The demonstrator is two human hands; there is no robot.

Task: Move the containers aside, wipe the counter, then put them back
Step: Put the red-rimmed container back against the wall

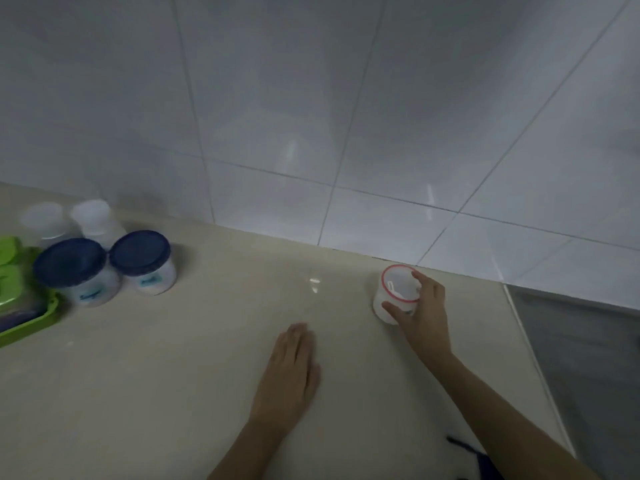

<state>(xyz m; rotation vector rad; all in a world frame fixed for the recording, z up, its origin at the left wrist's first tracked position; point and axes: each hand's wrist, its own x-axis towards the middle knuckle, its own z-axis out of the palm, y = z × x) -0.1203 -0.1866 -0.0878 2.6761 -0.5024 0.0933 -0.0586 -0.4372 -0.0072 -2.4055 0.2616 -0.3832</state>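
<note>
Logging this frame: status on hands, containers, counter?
Right hand gripping red-rimmed container near wall. Left hand flat on counter, empty. Four containers grouped far left, by green tray.

A green tray [41, 315] sits at the counter's left edge, only partly in view, its rim raised along the near side. Inside it lie green lidded pieces [8, 251] and something dark blue [17, 315] (too blurred to name). Behind the counter rises a wall of large pale grey tiles [277, 98] with thin dark joints. At the counter's near right corner, a scrap of dark blue fabric [485, 460] shows.
</note>
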